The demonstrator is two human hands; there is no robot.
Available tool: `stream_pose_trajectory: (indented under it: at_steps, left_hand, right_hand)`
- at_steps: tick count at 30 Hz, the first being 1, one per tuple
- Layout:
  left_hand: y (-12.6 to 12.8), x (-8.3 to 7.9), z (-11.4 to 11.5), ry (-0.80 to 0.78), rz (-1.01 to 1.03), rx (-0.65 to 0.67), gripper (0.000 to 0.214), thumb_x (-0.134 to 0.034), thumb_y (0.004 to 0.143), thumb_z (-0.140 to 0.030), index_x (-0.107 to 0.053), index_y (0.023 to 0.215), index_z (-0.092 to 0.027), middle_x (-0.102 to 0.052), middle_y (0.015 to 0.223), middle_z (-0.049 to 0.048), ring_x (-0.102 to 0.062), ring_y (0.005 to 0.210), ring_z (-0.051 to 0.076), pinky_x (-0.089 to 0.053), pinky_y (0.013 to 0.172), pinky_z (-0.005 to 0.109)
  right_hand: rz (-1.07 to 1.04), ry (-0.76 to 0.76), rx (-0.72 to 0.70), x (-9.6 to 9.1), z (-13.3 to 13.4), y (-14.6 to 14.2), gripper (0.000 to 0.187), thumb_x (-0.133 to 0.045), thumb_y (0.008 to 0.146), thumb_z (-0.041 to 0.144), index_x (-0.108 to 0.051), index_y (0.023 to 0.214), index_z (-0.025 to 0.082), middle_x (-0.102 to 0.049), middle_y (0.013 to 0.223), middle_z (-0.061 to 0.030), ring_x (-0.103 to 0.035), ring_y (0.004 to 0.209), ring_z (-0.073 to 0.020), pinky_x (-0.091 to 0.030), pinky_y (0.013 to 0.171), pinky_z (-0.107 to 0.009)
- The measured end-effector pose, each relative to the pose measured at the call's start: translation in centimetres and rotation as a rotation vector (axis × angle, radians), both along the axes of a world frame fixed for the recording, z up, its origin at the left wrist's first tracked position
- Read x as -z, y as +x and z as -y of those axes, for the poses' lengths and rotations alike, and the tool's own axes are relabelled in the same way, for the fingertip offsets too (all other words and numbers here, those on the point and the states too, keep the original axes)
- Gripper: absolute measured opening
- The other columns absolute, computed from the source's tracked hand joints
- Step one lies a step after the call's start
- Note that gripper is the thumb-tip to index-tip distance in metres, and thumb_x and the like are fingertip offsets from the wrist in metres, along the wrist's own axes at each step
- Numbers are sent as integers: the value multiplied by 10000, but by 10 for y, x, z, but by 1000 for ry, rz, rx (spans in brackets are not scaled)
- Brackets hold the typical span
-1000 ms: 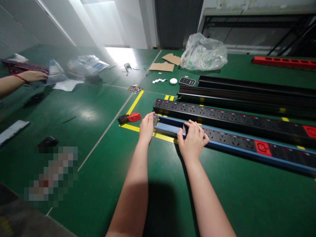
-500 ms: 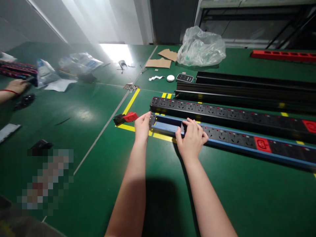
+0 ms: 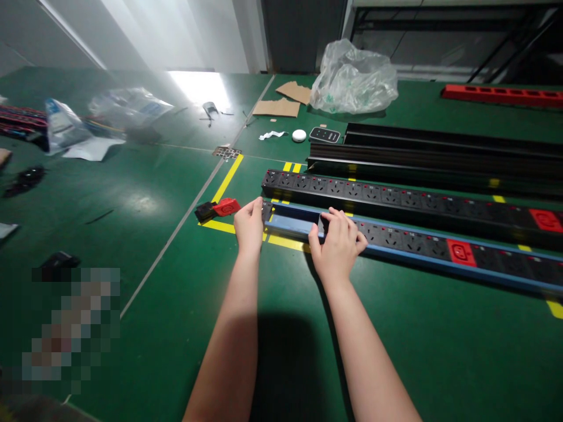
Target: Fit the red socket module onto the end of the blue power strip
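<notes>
A blue power strip housing point(image 3: 291, 225) lies across the green table, with black socket modules point(image 3: 391, 236) and one red socket point(image 3: 461, 252) set along its right part. At its left end my left hand point(image 3: 248, 230) is closed, thumb and fingers pinching a small black socket module point(image 3: 267, 211). My right hand point(image 3: 338, 246) curls over the strip, its fingers on the black socket modules beside the bare stretch of channel. What lies under the right palm is hidden. Loose red and black sockets point(image 3: 226, 207) sit left of my left hand.
Behind the blue strip lies a black power strip point(image 3: 325, 189), then black metal profiles point(image 3: 387, 159). A clear plastic bag point(image 3: 354, 79), cardboard pieces point(image 3: 277, 108) and a red strip point(image 3: 497, 95) are farther back. Wire bundles point(image 3: 21, 124) and a co-worker's hand point(image 3: 4, 157) appear at left.
The view has turned slightly right, so the table's contents sit farther left. The co-worker's hand has almost left the picture. My two hands keep nearly the same places on the strip.
</notes>
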State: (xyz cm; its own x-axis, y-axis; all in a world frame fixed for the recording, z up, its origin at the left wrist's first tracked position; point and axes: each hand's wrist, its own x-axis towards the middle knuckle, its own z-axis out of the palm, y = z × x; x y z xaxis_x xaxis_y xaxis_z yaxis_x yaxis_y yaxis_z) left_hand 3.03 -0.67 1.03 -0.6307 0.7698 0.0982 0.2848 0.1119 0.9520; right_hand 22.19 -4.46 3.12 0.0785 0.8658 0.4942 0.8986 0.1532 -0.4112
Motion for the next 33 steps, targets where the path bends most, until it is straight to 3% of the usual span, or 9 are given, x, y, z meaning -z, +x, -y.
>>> stream_pose_trajectory:
  at_steps: [6, 11, 14, 18, 25, 30, 33]
  left_hand:
    - [5, 4, -4, -11, 24, -61, 380, -613, 937, -472, -790, 960, -136, -752, 919, 68, -697, 903, 279, -531, 827, 332]
    - [9, 1, -3, -19, -20, -76, 342, -628, 937, -438, -797, 1024, -153, -754, 1009, 91, -698, 1004, 303, -533, 926, 373]
    - [10, -2, 1, 12, -29, -22, 375, -691, 908, -473, -790, 1085, -158, -747, 1054, 108, -691, 1047, 306, -524, 996, 397]
    - [10, -4, 8, -5, -82, 43, 578, -862, 760, -522, -761, 1202, -163, -739, 1076, 122, -691, 1029, 315, -522, 1020, 414]
    - [18, -4, 16, -18, -241, 194, 594, -760, 832, -638, -750, 1214, -183, -709, 1089, 132, -659, 1033, 310, -504, 1007, 423]
    - [29, -4, 15, 58, -383, 109, 516, -792, 826, -591, -643, 1093, -175, -620, 1068, 113, -601, 974, 269, -491, 968, 397]
    - [30, -9, 14, 109, -457, 18, 405, -720, 903, -556, -576, 1004, -191, -589, 1034, 103, -573, 1018, 275, -452, 1018, 412]
  right_hand:
    - [8, 9, -6, 1, 0, 1, 279, -525, 994, 373, -639, 1199, 221, -676, 1370, -89, -556, 1323, -259, -263, 1015, -414]
    - [4, -7, -6, 2, 0, 2, 284, -526, 993, 382, -647, 1196, 224, -673, 1367, -91, -553, 1316, -267, -267, 1020, -417]
    - [6, -4, -4, 2, 0, 2, 282, -533, 993, 379, -645, 1203, 228, -674, 1366, -85, -556, 1312, -261, -265, 1017, -414]
    - [20, 20, -6, 2, 0, 2, 279, -517, 1005, 382, -639, 1202, 225, -678, 1366, -95, -560, 1312, -262, -260, 1012, -411]
    - [18, 9, 8, 3, -1, 1, 282, -530, 992, 377, -650, 1198, 225, -682, 1359, -94, -564, 1306, -263, -258, 1020, -415]
    - [16, 18, 7, 1, -1, 2, 289, -543, 991, 373, -655, 1212, 225, -681, 1369, -78, -560, 1309, -247, -259, 1015, -406]
    - [42, 23, -1, -2, 1, 1, 366, -555, 992, 383, -634, 1339, 298, -643, 1433, -54, -542, 1316, -243, -244, 1023, -414]
